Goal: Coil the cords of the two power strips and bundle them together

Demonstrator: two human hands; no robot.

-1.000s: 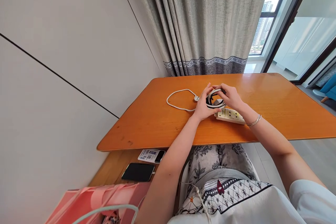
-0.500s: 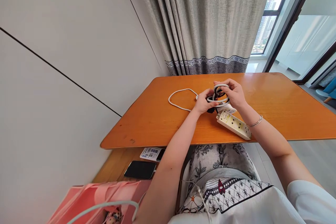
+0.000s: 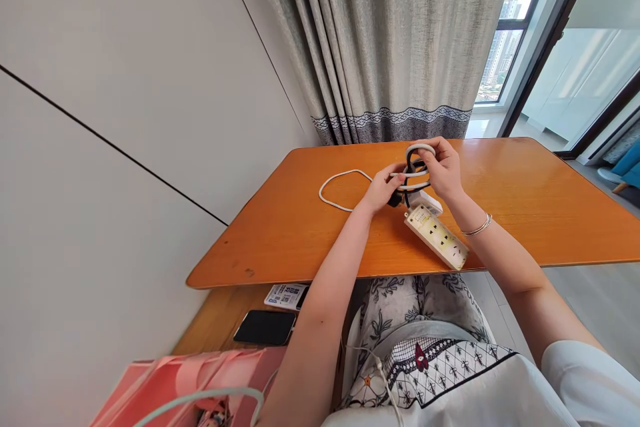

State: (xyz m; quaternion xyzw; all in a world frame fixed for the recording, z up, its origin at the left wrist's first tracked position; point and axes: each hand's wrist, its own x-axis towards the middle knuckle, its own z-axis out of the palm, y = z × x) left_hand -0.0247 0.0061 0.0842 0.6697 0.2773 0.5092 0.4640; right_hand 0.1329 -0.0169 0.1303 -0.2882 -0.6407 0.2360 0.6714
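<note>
Tangled white and black cables (image 3: 419, 147) are bunched in loops above the wooden table (image 3: 280, 227). My left hand (image 3: 384, 189) grips the lower left side of the bundle, its thumb pressed on the white loops. The top loop is pinched between the fingers of my right hand (image 3: 446, 170). Below the hands, a cream power strip (image 3: 436, 236) lies slanted near the table's front edge. Just behind it is a white block (image 3: 426, 202), partly hidden by the cables. A black piece (image 3: 395, 199) shows under my left fingers. White cord (image 3: 323, 185) curves across the table to the left.
A grey curtain (image 3: 400, 47) hangs behind the table, and a pale wall (image 3: 125, 80) stands at the left. Below the table's left front lie a phone (image 3: 265, 327) and a printed white package (image 3: 285, 295). A pink bag (image 3: 165, 380) sits at the lower left.
My right hand has lifted the top loop slightly, so the loops stand further apart. The power strip appears a little further left and lower, while the view has shifted slightly.
</note>
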